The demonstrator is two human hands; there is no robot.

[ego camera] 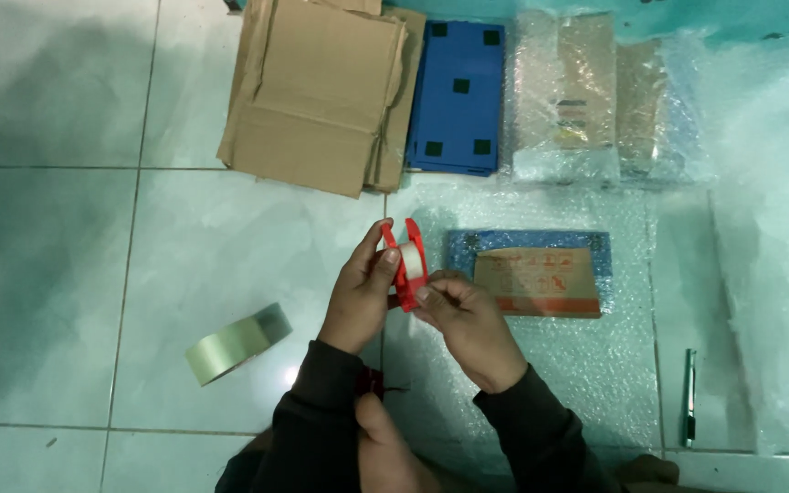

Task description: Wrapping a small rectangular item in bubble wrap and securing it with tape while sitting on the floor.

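Nearest the camera are the dark sleeves (321, 429) of the person, with bare knees just showing at the lower edge of the view. Above them the left hand (358, 297) and the right hand (468, 324) meet over the pale tiled floor (47, 256). Both are closed on a small red tape dispenser (406, 265) with a roll of light tape in it: the left hand wraps its left side with the thumb lying on the roll, and the right hand pinches its lower edge between thumb and fingertips. The dispenser is held in the air, just left of a blue board (530, 272) with a brown cardboard sheet on top, which lies on a spread of bubble wrap (586, 365).

A large roll of pale green tape (237, 343) lies on its side on the floor to the left of the hands, apart from them. A green pen-like tool (689, 397) lies on the floor to the right, beside the edge of the bubble wrap. At the top lie flattened cardboard boxes (317, 91), a stack of blue panels (458, 96) with dark squares just beside them, and a bubble-wrapped parcel (566, 96) further right
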